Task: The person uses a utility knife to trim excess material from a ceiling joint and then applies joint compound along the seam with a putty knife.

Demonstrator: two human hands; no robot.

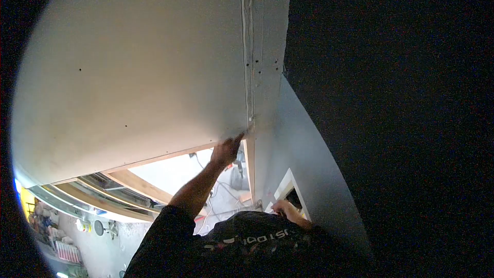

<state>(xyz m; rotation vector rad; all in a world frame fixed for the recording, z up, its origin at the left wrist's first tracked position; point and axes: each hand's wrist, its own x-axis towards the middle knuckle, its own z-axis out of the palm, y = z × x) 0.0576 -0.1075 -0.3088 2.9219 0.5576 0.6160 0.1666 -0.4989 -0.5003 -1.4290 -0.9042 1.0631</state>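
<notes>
My left hand (226, 152) reaches up to the lower corner of a large pale wall panel (139, 62), beside a vertical seam (248, 46) with a ridge of filler. Its fingers are bunched, with one stretched toward the foot of the seam. A faint blurred shape shows at the fingertips, and I cannot make out what it is. Lower down and close to my body, my right hand (288, 210) has curled fingers near a white-framed opening (293, 180). What it holds, if anything, is hidden.
Wooden framing (139, 188) runs along the panel's lower edge. Below are cables (218, 190) on a bright floor, and a white basket (68, 251) among clutter at lower left. A grey-blue wall surface (309, 149) stands on the right; dark screw heads dot the panel.
</notes>
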